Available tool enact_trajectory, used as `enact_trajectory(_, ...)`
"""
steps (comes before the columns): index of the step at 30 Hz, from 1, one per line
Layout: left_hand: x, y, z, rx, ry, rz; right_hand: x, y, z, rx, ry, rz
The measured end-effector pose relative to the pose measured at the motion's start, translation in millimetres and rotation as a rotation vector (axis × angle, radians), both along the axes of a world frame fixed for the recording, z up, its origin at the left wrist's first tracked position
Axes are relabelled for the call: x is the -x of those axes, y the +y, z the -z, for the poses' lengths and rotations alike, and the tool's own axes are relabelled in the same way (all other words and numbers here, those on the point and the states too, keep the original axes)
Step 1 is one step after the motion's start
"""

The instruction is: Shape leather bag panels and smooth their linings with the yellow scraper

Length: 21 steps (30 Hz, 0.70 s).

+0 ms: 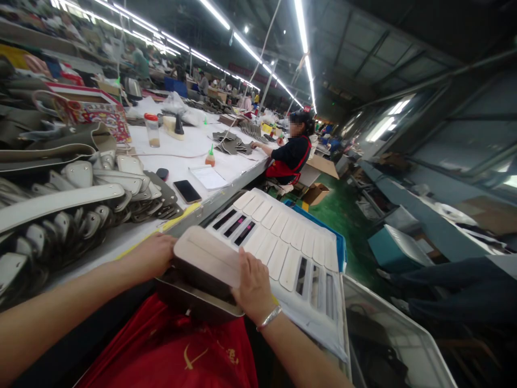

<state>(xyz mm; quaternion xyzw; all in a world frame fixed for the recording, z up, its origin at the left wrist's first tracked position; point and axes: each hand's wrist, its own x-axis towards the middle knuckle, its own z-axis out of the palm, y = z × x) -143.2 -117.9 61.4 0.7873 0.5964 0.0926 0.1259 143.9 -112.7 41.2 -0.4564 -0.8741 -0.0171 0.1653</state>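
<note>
In front of my red apron, both hands hold a dark bag body whose top side is a flat beige panel with rounded corners. My left hand grips its left end, the fingers partly hidden behind the edge. At the right end, my right hand has its fingers over the panel's edge and the thumb lower down. Beside my right hand lies a white-covered board with rows of white strips and several dark slots.
Grey-white leather pieces are piled on the table at left. A phone, notepad, glue bottle and red-lidded jar lie farther along. A co-worker sits beyond the board. A white bin stands at right.
</note>
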Motion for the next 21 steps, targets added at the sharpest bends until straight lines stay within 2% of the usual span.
enact_trajectory(2, 1.7, -2.4, 6.9, 0.03, 0.033, -0.016, -3.6, -1.0, 2.3, -0.03, -0.075, -0.048)
enact_trajectory(4, 8.8, -5.9, 7.9, 0.058, -0.054, -0.044, -6.2, 0.8, 4.3, -0.051, -0.127, -0.084)
enact_trajectory(7, 28.2, -13.4, 7.4, 0.008, -0.333, -0.238, -3.7, 3.5, 7.7, -0.095, -0.184, -0.142)
enact_trajectory(10, 43.5, -22.6, 16.3, 0.012, -0.548, -0.411, 9.2, 0.7, 11.3, -0.15, -0.244, -0.207)
enact_trajectory(15, 37.4, -29.6, 45.7, 0.085, -0.664, -0.424, 31.8, -8.5, 13.9, -0.184, -0.31, -0.259)
enact_trajectory(21, 21.8, -20.0, 65.5, 0.112, -0.534, -0.416, 19.9, -8.1, 15.0, -0.163, -0.34, -0.36)
